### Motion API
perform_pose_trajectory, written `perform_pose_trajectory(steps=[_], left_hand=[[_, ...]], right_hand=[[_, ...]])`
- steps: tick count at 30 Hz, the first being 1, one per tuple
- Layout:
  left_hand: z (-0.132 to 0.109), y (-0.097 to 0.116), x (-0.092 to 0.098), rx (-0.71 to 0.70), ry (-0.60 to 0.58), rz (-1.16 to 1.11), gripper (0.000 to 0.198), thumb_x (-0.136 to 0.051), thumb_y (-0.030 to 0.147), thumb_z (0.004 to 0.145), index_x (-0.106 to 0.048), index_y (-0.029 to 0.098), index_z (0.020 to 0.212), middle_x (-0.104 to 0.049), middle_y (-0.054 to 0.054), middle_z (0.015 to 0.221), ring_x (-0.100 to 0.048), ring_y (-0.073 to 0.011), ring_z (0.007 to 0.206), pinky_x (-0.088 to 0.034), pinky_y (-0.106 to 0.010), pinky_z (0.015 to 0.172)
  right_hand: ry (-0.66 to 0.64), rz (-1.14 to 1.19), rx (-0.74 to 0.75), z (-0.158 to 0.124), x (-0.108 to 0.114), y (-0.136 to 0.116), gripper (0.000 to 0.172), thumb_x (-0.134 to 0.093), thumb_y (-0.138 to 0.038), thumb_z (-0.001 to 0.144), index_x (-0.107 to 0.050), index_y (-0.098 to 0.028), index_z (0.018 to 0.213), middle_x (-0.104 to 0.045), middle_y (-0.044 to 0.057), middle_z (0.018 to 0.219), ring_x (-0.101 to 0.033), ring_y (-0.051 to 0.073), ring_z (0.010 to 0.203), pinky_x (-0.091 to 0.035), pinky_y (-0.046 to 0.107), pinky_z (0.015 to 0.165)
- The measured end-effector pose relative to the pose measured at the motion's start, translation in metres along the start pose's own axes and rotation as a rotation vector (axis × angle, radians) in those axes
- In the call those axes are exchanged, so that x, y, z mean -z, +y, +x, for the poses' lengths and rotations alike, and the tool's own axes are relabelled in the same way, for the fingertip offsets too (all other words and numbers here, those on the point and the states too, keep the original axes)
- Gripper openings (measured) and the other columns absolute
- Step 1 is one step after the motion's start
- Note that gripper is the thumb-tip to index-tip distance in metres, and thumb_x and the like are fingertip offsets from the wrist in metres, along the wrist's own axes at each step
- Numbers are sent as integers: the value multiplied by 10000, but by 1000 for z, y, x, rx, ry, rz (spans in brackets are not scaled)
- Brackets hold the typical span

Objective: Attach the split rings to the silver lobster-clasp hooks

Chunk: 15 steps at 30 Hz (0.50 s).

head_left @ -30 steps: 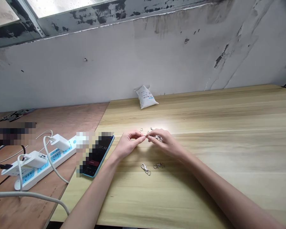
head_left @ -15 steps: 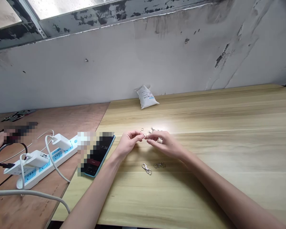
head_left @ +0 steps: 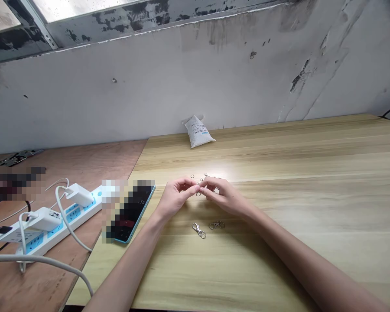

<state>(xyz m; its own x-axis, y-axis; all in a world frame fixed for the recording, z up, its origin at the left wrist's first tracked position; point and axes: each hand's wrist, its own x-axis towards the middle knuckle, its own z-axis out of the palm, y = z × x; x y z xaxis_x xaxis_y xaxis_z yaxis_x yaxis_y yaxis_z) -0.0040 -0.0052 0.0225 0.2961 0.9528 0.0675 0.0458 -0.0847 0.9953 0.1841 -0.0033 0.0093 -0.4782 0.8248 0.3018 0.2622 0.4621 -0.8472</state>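
My left hand [head_left: 173, 199] and my right hand [head_left: 224, 197] meet fingertip to fingertip above the light wooden table [head_left: 295, 208]. Both pinch a small metal ring and clasp [head_left: 199, 190] held between them. Just behind the hands lie several loose metal rings and clasps [head_left: 205, 177]. In front of my hands two finished clasps rest on the table: one [head_left: 199, 230] to the left, another [head_left: 216, 225] to the right.
A small white bag [head_left: 197, 131] leans against the wall at the back. A phone with a blue case [head_left: 131, 212] lies at the table's left edge. On the darker bench to the left sits a white power strip [head_left: 48, 221] with chargers and cables.
My hands have stayed together, the fingers shifting slightly on the small metal part. The view has drifted a little.
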Motion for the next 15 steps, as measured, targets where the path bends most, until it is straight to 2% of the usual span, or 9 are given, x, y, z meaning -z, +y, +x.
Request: perform_pose_trajectory(steps=[4, 8, 15], left_hand=[[-1, 4, -1, 16, 2, -3, 177, -730, 327, 770, -697, 153, 758, -661, -26, 785, -602, -137, 769, -469, -244, 759], [-3, 6, -2, 27, -8, 49, 160, -716, 318, 775, -688, 160, 766, -664, -21, 783, -599, -134, 751, -464, -246, 748], [-6, 7, -4, -28, -3, 280, 109, -677, 272, 796, -686, 164, 783, -668, -25, 816, -593, -140, 767, -460, -254, 731]], right_hand=[[-9, -39, -10, -1, -3, 0, 235, -467, -351, 966, -602, -190, 861, -608, 2, 737, -476, 114, 627, -336, 226, 552], [62, -72, 9, 0, -3, 0, 193, -475, -332, 954, -579, -196, 864, -562, -11, 719, -456, 113, 613, -343, 235, 567], [116, 92, -26, 2, -1, -2, 173, -513, -325, 931, -581, -189, 850, -594, 7, 785, -511, 115, 638, -398, 247, 592]])
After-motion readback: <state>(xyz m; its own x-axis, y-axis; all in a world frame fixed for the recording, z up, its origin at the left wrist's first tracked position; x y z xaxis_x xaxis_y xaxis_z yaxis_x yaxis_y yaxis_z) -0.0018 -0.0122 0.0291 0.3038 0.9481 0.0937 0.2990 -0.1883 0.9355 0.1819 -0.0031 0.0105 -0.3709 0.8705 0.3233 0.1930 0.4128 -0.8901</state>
